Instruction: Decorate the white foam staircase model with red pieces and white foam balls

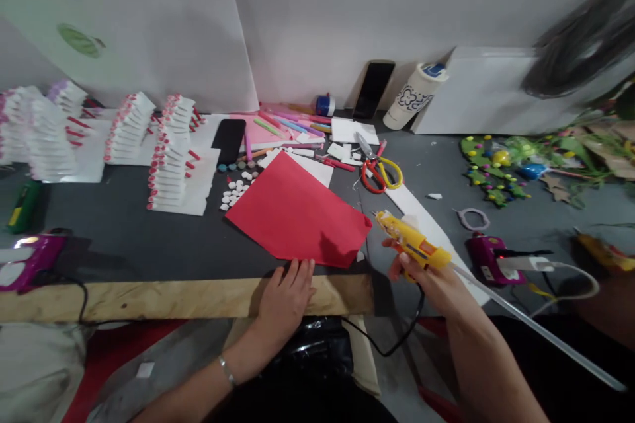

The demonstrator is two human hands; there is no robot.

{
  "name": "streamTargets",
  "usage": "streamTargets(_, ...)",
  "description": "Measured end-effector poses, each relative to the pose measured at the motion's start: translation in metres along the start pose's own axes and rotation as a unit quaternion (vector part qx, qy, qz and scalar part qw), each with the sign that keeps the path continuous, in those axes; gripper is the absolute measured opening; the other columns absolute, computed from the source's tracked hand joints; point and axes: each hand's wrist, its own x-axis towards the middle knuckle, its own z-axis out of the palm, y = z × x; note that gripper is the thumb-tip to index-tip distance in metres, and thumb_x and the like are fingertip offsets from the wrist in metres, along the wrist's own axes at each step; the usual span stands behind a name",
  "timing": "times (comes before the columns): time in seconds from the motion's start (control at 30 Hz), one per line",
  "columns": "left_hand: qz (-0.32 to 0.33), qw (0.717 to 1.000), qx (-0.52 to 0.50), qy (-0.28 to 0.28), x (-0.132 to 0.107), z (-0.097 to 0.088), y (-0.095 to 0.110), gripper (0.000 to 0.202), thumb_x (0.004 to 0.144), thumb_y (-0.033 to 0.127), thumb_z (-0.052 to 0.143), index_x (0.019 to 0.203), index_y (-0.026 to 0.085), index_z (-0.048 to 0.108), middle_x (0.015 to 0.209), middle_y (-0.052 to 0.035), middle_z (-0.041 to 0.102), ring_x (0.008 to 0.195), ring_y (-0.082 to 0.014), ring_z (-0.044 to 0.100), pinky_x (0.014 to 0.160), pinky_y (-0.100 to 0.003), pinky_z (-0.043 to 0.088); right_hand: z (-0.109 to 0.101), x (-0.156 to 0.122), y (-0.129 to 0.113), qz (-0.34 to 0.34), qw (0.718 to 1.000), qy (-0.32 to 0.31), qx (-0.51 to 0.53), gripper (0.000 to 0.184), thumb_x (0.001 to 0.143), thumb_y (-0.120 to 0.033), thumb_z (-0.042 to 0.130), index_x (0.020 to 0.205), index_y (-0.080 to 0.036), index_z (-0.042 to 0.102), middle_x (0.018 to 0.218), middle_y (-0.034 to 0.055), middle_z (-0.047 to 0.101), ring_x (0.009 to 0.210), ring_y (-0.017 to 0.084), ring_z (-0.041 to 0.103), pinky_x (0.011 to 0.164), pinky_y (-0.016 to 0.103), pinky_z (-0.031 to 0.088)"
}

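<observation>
The left hand, fingers narrowly spread, should press the red paper flat at its near edge; the right hand, gripping the glue gun, should aim steadily.

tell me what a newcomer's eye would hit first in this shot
Probably the bright red sheet in the middle of the view, with the left hand resting on its near edge. Next, the yellow hot glue gun in the right hand, just right of the sheet, a long glue stick sticking out behind. Then the scissors with red and yellow handles, lying beyond them.
</observation>
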Motion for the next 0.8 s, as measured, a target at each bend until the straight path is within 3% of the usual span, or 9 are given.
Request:
streamTargets(0.07,-0.005,1.0,-0.004,-0.006,-0.001,0.001,0.002,0.043,0.103,0.032,0.039,0.139,0.016,0.055,0.132,-0.0102,0.066,0.12,-0.0221,0.059,0.094,-0.036,0.045,0.006,0.005,-0.009,-0.026,0.997,-0.053,-0.04,0.044,0.09,-0.061,0.051,0.071,-0.023,0.064,0.074,0.0055,0.069,0.065,0.02,0.063,0.059,0.031,0.051)
streamTargets(0.13,-0.007,1.0,-0.009,-0.01,-0.002,0.003,0.004,0.043,0.102,0.034,0.039,0.137,0.016,0.057,0.133,-0.0103,0.065,0.122,-0.0224,0.058,0.094,-0.036,0.044,0.017,0.011,-0.019,-0.05,0.992,-0.106,-0.052,0.042,0.09,-0.057,0.053,0.069,-0.022,0.064,0.081,0.0065,0.071,0.067,0.02,0.065,0.06,0.031,0.053)
streamTargets(0.27,0.001,1.0,-0.016,-0.006,-0.004,0.004,0.008,0.04,0.101,0.034,0.043,0.131,0.015,0.062,0.13,-0.0107,0.067,0.125,-0.0243,0.056,0.096,-0.037,0.043,0.044,0.028,-0.03,-0.074,0.978,-0.187,-0.048,0.031,0.091,-0.048,0.055,0.092,-0.022,0.071,0.092,0.0053,0.075,0.079,0.023,0.07,0.07,0.032,0.057)
streamTargets(0.37,-0.006,1.0,-0.023,0.0,-0.005,0.003,0.009,0.042,0.101,0.034,0.043,0.132,0.012,0.061,0.126,-0.0119,0.069,0.125,-0.0241,0.055,0.096,-0.036,0.042,0.059,0.04,-0.032,-0.073,0.969,-0.228,-0.066,0.032,0.093,-0.047,0.053,0.106,-0.024,0.071,0.101,0.0044,0.075,0.092,0.024,0.07,0.083,0.034,0.057)
streamTargets(0.47,-0.01,1.0,-0.024,0.003,-0.005,0.002,0.011,0.043,0.102,0.032,0.04,0.133,0.011,0.06,0.126,-0.0128,0.068,0.124,-0.0235,0.055,0.096,-0.035,0.042,0.066,0.049,-0.033,-0.053,0.959,-0.266,-0.085,0.036,0.093,-0.049,0.053,0.113,-0.025,0.07,0.103,0.0031,0.075,0.095,0.023,0.07,0.085,0.035,0.057)
streamTargets(0.8,-0.006,1.0,-0.025,-0.012,-0.007,0.001,0.014,0.044,0.102,0.031,0.037,0.136,0.01,0.056,0.127,-0.0138,0.067,0.125,-0.0234,0.052,0.098,-0.034,0.04,0.072,0.058,-0.032,-0.077,0.942,-0.305,-0.12,0.037,0.093,-0.053,0.053,0.105,-0.024,0.072,0.097,0.0026,0.076,0.085,0.021,0.07,0.074,0.034,0.057)
